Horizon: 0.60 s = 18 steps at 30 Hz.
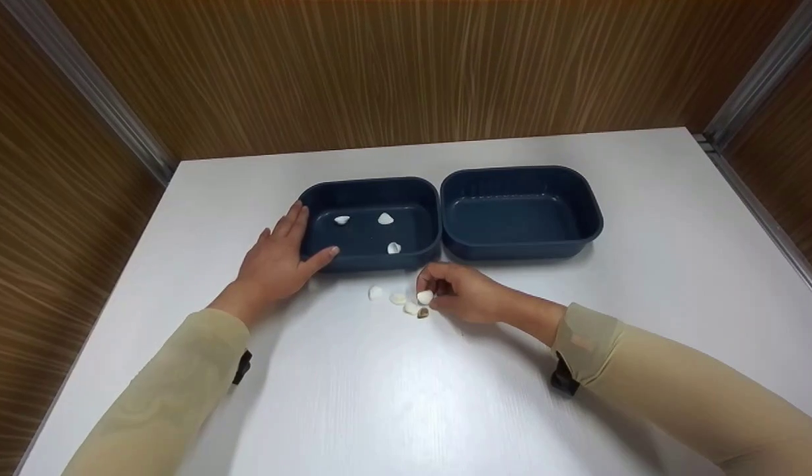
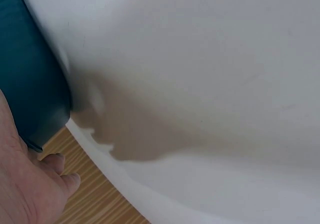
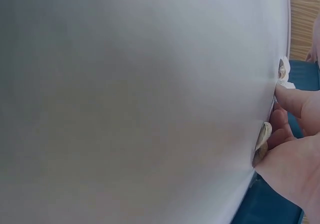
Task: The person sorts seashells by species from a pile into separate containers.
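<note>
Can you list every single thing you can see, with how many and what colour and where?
Left tray: one, dark blue, towards the back of the table
Right tray: one, dark blue, beside the left one
Shells in the left tray: three, white
Loose shells: about four, mostly whitish, one brownish, on the table in front of the trays
Pinched shell: one, whitish, in the right fingers
Table: one, white, under everything
Wood-grain panels: three, brown, back and both sides
Metal strips: two, grey, in the corners
Sleeves: two, beige, on the arms
Wrist devices: two, black, at the cuffs
Hands: two, bare, left against the left tray, right at the shells
</note>
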{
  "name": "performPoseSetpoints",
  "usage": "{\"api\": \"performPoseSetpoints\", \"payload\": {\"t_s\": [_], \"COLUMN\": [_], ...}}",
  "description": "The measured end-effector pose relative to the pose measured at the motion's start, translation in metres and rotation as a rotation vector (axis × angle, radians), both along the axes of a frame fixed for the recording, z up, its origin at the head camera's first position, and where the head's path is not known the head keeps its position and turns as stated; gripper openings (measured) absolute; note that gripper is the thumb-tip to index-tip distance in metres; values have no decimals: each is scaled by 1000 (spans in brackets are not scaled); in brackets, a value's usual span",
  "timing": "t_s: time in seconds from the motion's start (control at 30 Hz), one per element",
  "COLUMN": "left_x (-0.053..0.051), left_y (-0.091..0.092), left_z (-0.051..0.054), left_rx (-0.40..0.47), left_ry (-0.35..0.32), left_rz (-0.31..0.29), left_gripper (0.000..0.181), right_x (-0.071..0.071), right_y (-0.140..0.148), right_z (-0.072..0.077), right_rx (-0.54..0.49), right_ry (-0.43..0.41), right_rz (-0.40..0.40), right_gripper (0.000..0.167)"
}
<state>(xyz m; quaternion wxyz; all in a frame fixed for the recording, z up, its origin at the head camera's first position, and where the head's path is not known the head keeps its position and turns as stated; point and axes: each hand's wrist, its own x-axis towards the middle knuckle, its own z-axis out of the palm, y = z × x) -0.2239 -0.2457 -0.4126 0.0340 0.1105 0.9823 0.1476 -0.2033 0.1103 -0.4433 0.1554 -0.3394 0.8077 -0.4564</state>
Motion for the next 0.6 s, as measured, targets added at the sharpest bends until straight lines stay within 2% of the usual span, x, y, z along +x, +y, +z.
{"api": "performPoseSetpoints", "payload": {"t_s": [0.17,0.3,0.6], "left_x": [-1,0,0], "left_y": [0,1,1], "left_z": [0,0,0], "left_rx": [-8,-6,-2], "left_ry": [2,3,14], "left_rz": [-2,-2,-5], "left_gripper": [107,106,106], "right_x": [0,-1,-2], "right_y": [0,1,1], "right_z": [1,1,5], "right_rx": [3,18,93], "right_ry": [7,42,57], "right_rz": [13,36,42], "right_gripper": [21,23,27]}}
